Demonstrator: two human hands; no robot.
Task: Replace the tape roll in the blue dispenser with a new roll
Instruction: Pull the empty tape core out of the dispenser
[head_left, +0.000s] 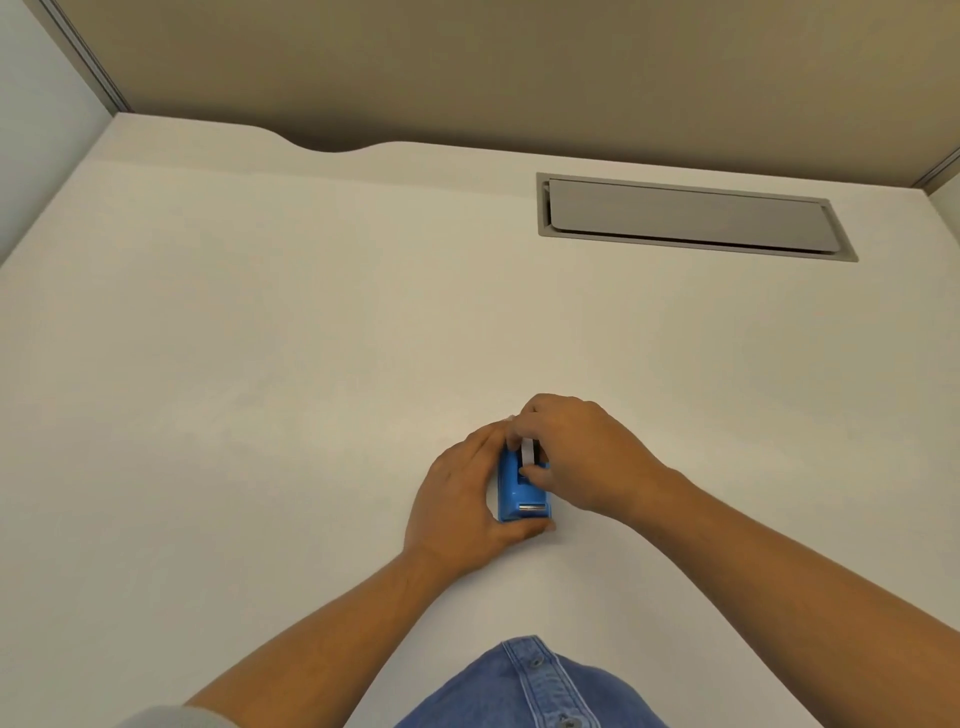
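Left hand (462, 499) clasps the blue dispenser (522, 499) on the desk (260, 364) — right hand (582, 457) pinches the white tape roll (530, 451); no readable writing.

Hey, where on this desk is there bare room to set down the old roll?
Bare desk lies left of the left hand, right of the right hand, and between the hands and the grey cable hatch. Only around the blue dispenser is it crowded.

The blue dispenser (522, 493) is largely covered by both hands. The white tape roll (529, 451) shows only a sliver; its fingertip contact is unclear.
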